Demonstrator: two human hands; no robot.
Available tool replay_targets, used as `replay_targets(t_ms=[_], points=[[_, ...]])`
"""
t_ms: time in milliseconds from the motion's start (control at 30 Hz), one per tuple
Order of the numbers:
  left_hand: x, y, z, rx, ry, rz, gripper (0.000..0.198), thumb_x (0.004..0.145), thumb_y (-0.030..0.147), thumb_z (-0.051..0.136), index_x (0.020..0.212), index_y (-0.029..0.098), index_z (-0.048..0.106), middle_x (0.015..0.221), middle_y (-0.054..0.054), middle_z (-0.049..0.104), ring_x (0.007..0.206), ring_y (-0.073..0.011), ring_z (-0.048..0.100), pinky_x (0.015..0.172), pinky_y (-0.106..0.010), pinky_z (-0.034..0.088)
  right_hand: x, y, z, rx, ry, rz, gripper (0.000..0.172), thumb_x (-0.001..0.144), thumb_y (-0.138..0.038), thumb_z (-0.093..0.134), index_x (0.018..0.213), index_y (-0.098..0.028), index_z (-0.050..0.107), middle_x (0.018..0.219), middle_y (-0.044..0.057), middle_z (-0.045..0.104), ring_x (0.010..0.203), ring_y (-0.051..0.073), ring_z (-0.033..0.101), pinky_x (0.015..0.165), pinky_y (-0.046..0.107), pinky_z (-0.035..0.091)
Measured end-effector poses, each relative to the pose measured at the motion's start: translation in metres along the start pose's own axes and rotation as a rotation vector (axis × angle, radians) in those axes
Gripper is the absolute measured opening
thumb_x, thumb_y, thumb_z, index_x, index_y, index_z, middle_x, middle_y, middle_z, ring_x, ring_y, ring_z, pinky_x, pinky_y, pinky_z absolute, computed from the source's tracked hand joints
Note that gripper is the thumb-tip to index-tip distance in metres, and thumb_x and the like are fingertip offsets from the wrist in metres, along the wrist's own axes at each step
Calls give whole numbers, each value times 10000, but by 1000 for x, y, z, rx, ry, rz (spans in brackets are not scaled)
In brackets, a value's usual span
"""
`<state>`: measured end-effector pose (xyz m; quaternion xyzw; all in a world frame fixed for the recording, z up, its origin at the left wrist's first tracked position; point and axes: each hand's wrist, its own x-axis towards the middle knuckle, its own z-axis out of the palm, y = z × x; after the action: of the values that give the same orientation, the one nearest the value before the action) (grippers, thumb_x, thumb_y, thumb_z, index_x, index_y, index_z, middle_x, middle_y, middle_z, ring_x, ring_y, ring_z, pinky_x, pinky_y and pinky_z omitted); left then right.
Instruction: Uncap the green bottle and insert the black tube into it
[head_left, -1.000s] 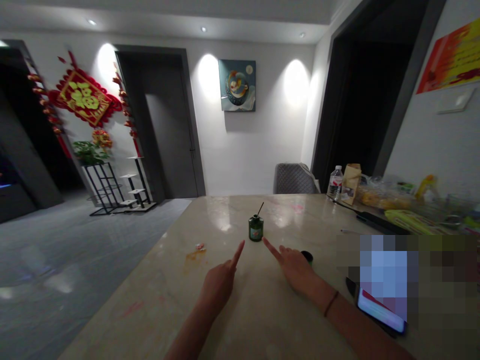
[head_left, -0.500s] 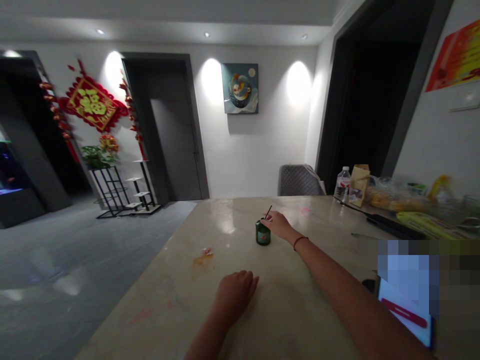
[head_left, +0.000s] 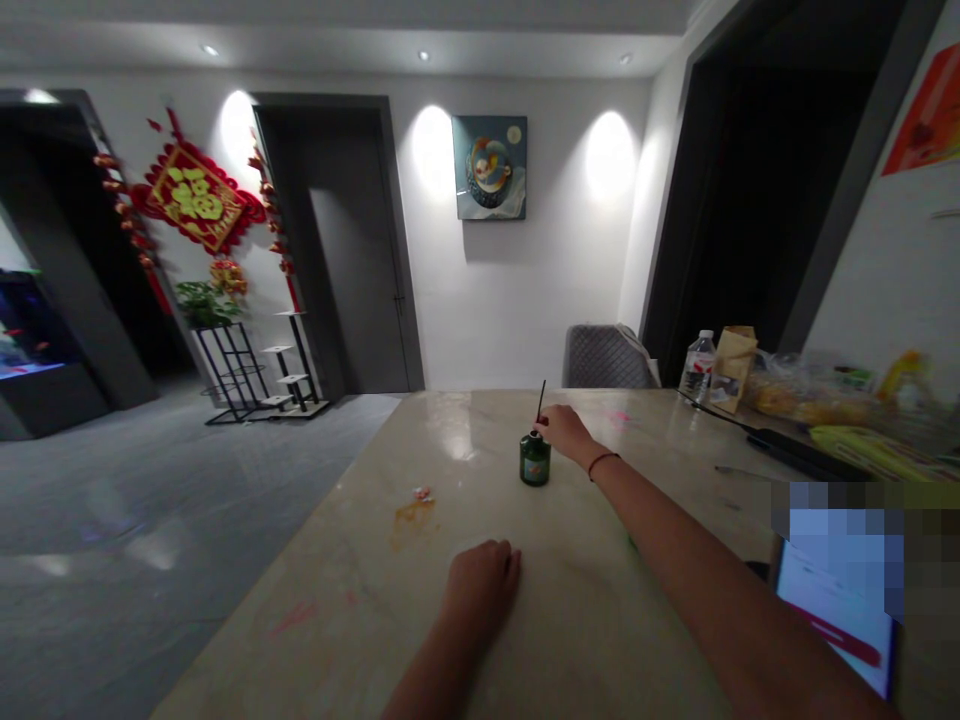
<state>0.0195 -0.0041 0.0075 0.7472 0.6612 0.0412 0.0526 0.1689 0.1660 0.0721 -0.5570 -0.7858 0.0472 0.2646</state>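
Note:
A small dark green glass bottle with a label stands upright on the table. My right hand, wearing a thin dark bracelet, pinches a thin dark stick just above the bottle's mouth. The stick stands nearly upright; its lower end is at the mouth, and I cannot tell how far inside it reaches. My left hand rests on the tabletop nearer to me, its fingers curled in a loose fist with nothing showing in them.
On the table lie a crumpled scrap beside an orange stain, and a phone with a lit screen. Along the right stand a water bottle, a paper bag and plastic-wrapped items. A grey chair is behind the far edge.
My right hand has lifted slightly at the bottle's mouth, and the stick is more upright with more of it showing above the fingers. The view has shifted a little; my left hand stays resting.

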Motion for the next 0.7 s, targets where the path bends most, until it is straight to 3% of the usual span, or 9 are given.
replay_targets(t_ms=[233,333,533,700], points=[[0,1,-2,5,-11,-15,415,870,350,237,839,185,617,838,-76,661,806,-184,616,681,-273,406,5,-3,-5,47,-19,-5,77,683,-179,612,707,-134,669,796,99,687,783,183,615,673,230,404],[0,1,-1,10,-16,-17,410,871,348,237,848,187,613,845,-75,661,812,-182,616,685,-271,405,11,-2,-15,120,34,23,135,741,-231,565,690,-132,642,770,94,679,761,173,617,663,228,414],[1,1,0,21,-27,-24,406,870,353,241,856,190,613,855,-77,660,811,-182,614,683,-275,409,22,12,-40,309,155,183,238,867,-240,369,856,-106,565,797,93,659,599,101,614,524,175,441],[1,0,2,23,-10,-20,406,870,352,238,847,193,612,855,-74,662,805,-182,615,676,-277,410,7,26,-51,361,12,278,211,847,-190,396,758,-105,567,654,64,650,461,71,566,470,161,464]])
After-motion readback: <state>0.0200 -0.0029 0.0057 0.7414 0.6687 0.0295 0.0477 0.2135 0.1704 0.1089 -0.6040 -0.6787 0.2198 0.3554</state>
